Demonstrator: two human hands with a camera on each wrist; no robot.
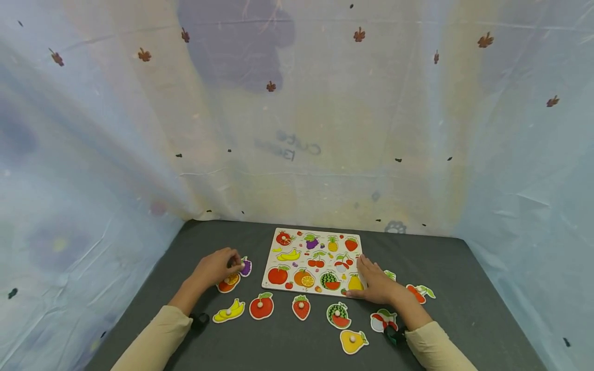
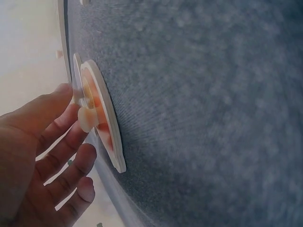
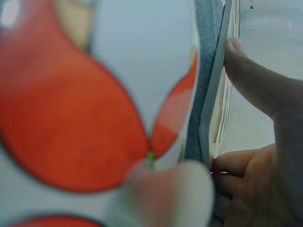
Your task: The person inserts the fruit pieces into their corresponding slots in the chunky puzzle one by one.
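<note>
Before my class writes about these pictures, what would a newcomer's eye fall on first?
Probably the pale fruit board on the dark table, covered in bright pictures, with the right hand resting at its right edge. Next comes the left hand, fingertips at the purple piece left of the board. Then the loose knobbed pieces nearer the person, such as the red apple and the yellow pear.
</note>
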